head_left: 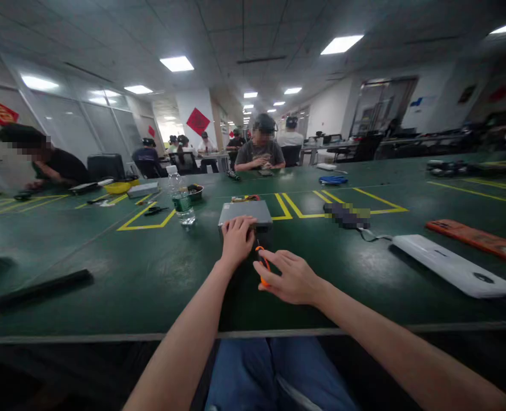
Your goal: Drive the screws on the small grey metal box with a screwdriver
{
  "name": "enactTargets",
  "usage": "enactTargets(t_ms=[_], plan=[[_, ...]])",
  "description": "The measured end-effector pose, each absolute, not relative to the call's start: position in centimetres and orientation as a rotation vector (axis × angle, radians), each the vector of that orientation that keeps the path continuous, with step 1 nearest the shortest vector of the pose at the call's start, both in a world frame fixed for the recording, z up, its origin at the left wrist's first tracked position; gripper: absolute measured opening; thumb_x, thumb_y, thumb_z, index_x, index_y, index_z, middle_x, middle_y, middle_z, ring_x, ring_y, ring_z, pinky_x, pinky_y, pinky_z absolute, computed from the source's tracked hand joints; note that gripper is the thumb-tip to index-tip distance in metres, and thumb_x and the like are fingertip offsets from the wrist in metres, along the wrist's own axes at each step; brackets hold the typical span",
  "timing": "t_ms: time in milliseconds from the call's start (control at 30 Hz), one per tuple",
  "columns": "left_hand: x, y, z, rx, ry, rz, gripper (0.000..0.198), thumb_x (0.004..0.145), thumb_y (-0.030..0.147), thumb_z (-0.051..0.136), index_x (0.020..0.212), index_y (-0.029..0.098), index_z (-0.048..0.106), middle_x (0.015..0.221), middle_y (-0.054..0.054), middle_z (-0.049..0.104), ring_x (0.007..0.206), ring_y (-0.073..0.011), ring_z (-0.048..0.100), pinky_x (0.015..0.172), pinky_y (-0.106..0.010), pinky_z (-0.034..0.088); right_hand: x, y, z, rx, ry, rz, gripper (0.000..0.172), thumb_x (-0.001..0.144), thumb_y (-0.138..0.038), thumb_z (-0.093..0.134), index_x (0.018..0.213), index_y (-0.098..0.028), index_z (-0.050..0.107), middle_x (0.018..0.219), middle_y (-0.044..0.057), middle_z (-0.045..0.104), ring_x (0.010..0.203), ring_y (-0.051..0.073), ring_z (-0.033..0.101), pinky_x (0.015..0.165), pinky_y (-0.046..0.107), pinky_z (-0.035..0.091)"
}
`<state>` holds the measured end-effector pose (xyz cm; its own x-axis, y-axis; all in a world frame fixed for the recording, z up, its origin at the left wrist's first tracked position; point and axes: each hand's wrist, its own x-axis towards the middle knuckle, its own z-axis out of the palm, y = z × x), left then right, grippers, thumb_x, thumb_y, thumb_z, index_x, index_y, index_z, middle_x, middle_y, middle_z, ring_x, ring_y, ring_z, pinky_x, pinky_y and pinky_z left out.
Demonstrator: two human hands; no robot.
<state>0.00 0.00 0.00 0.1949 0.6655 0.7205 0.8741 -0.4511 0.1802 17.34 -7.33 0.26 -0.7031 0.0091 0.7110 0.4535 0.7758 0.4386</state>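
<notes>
A grey metal box [245,214] lies on the green table [150,274] straight ahead of me. My left hand [237,240] rests on the box's near edge with fingers curled over it. My right hand [289,277] pinches a small screwdriver with an orange and black handle [263,264]. The tool points toward the box's front face. Its tip is hidden between my two hands.
A water bottle [181,198] stands left of the box. A long white device [452,265] with a cable lies to the right, an orange flat piece [477,240] beyond it. A black bar [43,288] lies at near left. Several people sit at the table's far side.
</notes>
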Motion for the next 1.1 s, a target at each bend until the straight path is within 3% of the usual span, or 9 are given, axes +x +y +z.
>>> enactTargets(t_ms=[200,367,467,700,933,1100], plan=[[0.13,-0.12,-0.18,-2.187,-1.476,-1.108,0.028,0.084,0.018,0.050,0.109,0.028,0.054,0.121,0.001,0.059,0.116,-0.0188,0.047,0.097,-0.039,0.026,17.62,-7.24,-0.12,-0.298,-2.212,-0.717,0.015,0.088,-0.019,0.048,0.100,-0.015,0.056,0.106,0.014,0.062,0.082,0.015,0.063,0.072,0.026,0.052],[0.12,-0.24,-0.03,-2.189,-1.469,-1.112,0.028,0.084,0.017,0.050,0.109,0.028,0.055,0.121,0.000,0.059,0.115,-0.0189,0.048,0.097,-0.039,0.026,17.73,-7.45,0.00,-0.268,-2.300,-0.658,0.028,0.090,-0.022,0.040,0.113,-0.012,0.052,0.111,0.019,0.057,0.102,0.021,0.058,0.078,0.030,0.052],[0.05,-0.23,-0.02,-2.192,-1.463,-1.117,0.028,0.084,0.017,0.050,0.109,0.028,0.054,0.120,0.000,0.059,0.115,-0.0189,0.048,0.097,-0.039,0.026,17.66,-7.50,-0.05,-0.258,-2.302,-0.666,0.030,0.090,-0.021,0.039,0.116,-0.012,0.049,0.112,0.019,0.058,0.097,0.020,0.060,0.075,0.031,0.052],[0.01,-0.28,-0.02,-2.193,-1.462,-1.114,0.028,0.085,0.017,0.048,0.109,0.027,0.055,0.121,-0.001,0.059,0.115,-0.0185,0.047,0.097,-0.038,0.027,17.42,-7.20,-0.43,-0.253,-2.234,-0.639,0.016,0.089,-0.023,0.048,0.098,-0.011,0.051,0.104,0.018,0.062,0.089,0.018,0.062,0.067,0.026,0.051],[0.01,-0.32,0.06,-2.201,-1.456,-1.119,0.027,0.085,0.017,0.048,0.109,0.027,0.054,0.120,0.000,0.059,0.115,-0.0184,0.048,0.097,-0.038,0.026,17.31,-7.52,-0.06,-0.269,-2.278,-0.658,0.027,0.092,-0.023,0.039,0.115,-0.013,0.049,0.108,0.016,0.059,0.101,0.019,0.059,0.076,0.029,0.051],[0.03,-0.33,0.03,-2.200,-1.456,-1.124,0.029,0.084,0.016,0.048,0.109,0.028,0.054,0.120,0.000,0.059,0.115,-0.0185,0.048,0.097,-0.038,0.026,17.47,-7.40,-0.30,-0.287,-2.210,-0.669,0.015,0.089,-0.024,0.047,0.098,-0.012,0.052,0.105,0.018,0.061,0.092,0.018,0.061,0.067,0.027,0.051]])
